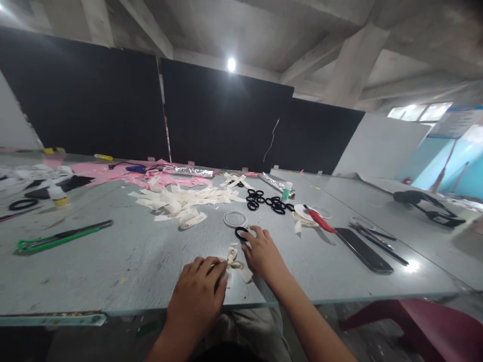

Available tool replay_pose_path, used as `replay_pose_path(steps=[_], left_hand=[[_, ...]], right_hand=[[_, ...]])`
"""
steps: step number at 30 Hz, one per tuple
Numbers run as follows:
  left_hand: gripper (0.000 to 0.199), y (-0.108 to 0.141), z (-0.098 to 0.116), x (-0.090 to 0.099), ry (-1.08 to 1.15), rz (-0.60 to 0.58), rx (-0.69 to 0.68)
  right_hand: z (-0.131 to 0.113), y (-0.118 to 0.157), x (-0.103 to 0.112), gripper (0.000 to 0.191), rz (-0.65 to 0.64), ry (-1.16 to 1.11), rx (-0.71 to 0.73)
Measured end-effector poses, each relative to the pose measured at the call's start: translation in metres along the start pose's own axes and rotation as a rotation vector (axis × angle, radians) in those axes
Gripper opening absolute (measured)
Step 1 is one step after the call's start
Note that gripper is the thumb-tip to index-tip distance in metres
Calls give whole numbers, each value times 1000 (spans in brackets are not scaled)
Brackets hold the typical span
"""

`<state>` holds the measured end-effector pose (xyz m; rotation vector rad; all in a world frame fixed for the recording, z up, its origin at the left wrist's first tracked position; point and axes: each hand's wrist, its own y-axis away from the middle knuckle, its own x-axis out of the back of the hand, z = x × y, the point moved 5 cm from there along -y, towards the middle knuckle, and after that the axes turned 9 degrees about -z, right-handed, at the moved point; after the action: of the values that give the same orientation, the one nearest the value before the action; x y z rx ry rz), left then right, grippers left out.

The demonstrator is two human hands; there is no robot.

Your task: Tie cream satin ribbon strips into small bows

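A cream printed ribbon bow (234,262) lies near the table's front edge. My left hand (199,284) is bent over its left side, with fingertips pinching the ribbon; part of the bow is hidden beneath them. A single black hair tie (240,233) rests just beyond the bow. My right hand (263,251) reaches it with the index fingertip on its right edge, while the thumb stays apart, closer to the bow. Directly behind the hair tie is a pale grey ring (235,218), touched by neither hand.
Cut ribbon strips (181,201) are heaped behind, beside several black hair ties (277,203). Rightward lie a ribbon roll (304,215), a glue stick (287,190), a red-handled tool (320,221), a phone (364,250) and tweezers (379,241). A green cutter (64,236) lies left.
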<state>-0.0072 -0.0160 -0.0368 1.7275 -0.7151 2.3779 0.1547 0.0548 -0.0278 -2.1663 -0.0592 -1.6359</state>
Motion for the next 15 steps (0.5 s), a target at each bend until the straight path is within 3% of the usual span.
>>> replay_pose_path(steps=[4, 8, 11, 15], left_hand=[[26, -9, 0, 4, 36, -25, 48], [18, -16, -3, 5, 79, -42, 112], [14, -18, -3, 5, 79, -40, 141], [14, -19, -4, 7, 56, -24, 200]], right_hand=[[3, -1, 0, 9, -8, 5, -42], [-1, 22, 12, 7, 77, -147, -56], [-15, 44, 19, 8, 163, -249, 41], [-32, 60, 18, 9, 172, -268, 178]])
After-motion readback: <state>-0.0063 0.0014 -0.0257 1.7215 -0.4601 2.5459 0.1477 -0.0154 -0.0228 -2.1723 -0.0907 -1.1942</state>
